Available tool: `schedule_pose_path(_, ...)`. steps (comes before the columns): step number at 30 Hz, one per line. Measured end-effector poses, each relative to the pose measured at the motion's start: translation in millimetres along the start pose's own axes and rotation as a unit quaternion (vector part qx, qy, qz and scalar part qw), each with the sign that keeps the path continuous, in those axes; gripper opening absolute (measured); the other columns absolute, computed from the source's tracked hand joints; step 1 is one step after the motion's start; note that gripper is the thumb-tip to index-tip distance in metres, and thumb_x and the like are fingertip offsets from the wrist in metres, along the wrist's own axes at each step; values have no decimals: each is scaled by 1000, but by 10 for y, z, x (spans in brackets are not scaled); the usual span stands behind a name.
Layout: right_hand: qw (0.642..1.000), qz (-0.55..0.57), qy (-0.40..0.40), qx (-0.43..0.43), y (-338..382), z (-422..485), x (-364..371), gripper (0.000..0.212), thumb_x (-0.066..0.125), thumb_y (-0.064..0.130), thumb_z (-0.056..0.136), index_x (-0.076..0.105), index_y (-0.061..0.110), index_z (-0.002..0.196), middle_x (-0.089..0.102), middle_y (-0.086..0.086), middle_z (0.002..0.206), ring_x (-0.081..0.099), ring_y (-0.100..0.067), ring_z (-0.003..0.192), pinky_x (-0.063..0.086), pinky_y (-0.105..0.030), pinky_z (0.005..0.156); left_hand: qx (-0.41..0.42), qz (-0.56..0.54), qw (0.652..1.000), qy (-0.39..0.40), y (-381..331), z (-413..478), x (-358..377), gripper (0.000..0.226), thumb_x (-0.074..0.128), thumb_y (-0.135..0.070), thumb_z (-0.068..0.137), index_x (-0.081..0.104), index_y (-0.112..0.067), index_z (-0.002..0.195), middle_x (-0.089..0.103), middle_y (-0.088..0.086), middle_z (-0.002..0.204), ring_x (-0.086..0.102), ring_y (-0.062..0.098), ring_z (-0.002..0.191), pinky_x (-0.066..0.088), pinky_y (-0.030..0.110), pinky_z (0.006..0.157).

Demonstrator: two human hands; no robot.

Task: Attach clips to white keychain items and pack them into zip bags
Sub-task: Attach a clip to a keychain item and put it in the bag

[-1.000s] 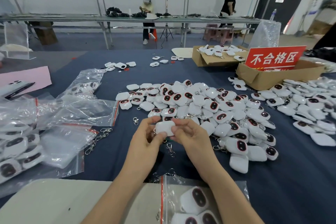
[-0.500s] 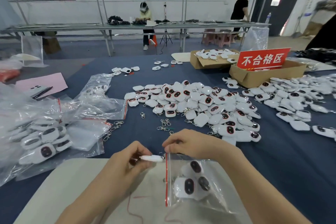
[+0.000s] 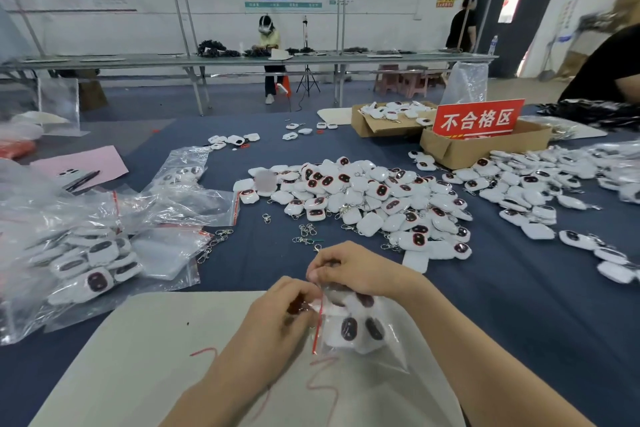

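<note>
A clear zip bag (image 3: pixel 363 333) with a red seal strip lies on a beige mat (image 3: pixel 138 357) in front of me, with white keychain items inside it. My right hand (image 3: pixel 349 269) pinches the bag's upper mouth edge. My left hand (image 3: pixel 277 314) is curled at the bag's opening and holds a white keychain item, mostly hidden by my fingers. A large pile of white keychain items (image 3: pixel 363 198) lies on the blue table beyond. Loose metal clips (image 3: pixel 306 230) lie between the pile and my hands.
Filled and empty zip bags (image 3: pixel 97 253) crowd the left. More keychain items (image 3: pixel 547 191) spread at the right. Two cardboard boxes (image 3: pixel 460 149) with a red sign (image 3: pixel 476 118) stand behind. A person's arm in a black sleeve (image 3: pixel 609 69) shows at far right.
My hands came down from the pile to the zip bag on the mat. The white item in my left hand has gone from outside the bag's mouth into the opening.
</note>
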State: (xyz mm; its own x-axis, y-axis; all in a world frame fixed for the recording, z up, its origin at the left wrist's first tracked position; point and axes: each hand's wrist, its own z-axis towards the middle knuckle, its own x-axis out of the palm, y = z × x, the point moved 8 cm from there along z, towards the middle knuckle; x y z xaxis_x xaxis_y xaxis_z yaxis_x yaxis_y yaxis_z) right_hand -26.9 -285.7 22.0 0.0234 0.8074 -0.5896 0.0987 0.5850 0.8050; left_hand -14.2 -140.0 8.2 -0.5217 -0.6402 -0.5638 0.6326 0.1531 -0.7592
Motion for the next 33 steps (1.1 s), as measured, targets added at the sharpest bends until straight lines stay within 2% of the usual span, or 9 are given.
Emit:
schedule_pose_path(3,1000,22,-12,2,-22,11,1,6,68,19,95,74,22,93,67,15,74,55,8,62,43,-8,64,-62,-114,991,41,97,-33,66,30,61,0,94,59,-28,106,73,-9,103,65,23,88,52,40,84)
schedule_pose_path(5,999,34,-14,3,-39,30,17,6,69,20,94,75,20,94,69,8,79,57,2,69,45,-11,69,-77,-164,980,79,83,-62,135,28,51,0,97,55,-24,109,75,-1,108,56,34,77,48,34,72)
schedule_pose_path(7,999,31,-14,3,-49,44,36,9,69,21,94,77,17,97,73,0,87,59,-4,77,48,-17,76,-89,-173,976,94,64,-53,161,36,39,-1,89,55,-28,106,75,1,106,45,25,69,39,30,67)
schedule_pose_path(15,995,44,-84,6,-20,124,-170,24,60,33,100,73,18,113,74,3,102,66,-8,94,50,-21,88,-152,-101,978,-101,384,254,-416,45,35,19,90,63,-16,99,75,0,86,68,15,81,51,29,81)
schedule_pose_path(18,986,-14,-160,42,-104,173,-334,26,55,30,102,68,22,124,70,7,115,63,-11,109,46,-16,86,-160,-40,979,-117,468,382,-438,41,42,9,94,62,-26,99,73,-6,92,67,15,86,50,27,82)
schedule_pose_path(21,965,-107,-225,81,-252,221,-442,34,50,26,103,59,22,135,59,-4,133,55,-23,122,44,-36,104,-163,17,982,-97,521,529,-337,29,49,-3,99,61,-27,109,69,-10,106,64,16,100,47,20,84)
schedule_pose_path(24,940,-220,-229,124,-381,318,-393,46,48,29,102,44,23,147,41,-12,150,40,-32,134,35,-46,112,-155,131,977,-65,596,686,-188,28,51,-20,102,58,-21,129,64,-2,126,52,22,122,41,39,106)
schedule_pose_path(26,922,-271,-243,131,-419,401,-380,51,48,34,102,37,24,151,33,-12,156,31,-32,142,29,-45,116,-148,212,964,-56,621,801,-142,35,49,-34,103,52,-24,137,58,-1,134,46,24,125,36,40,105)
schedule_pose_path(33,899,-338,-265,82,-543,598,-411,37,42,39,104,56,29,137,55,4,139,33,-23,138,28,-39,105,-153,330,931,-27,745,1322,42,63,36,-61,101,33,-27,153,50,9,138,44,31,129,35,44,102)
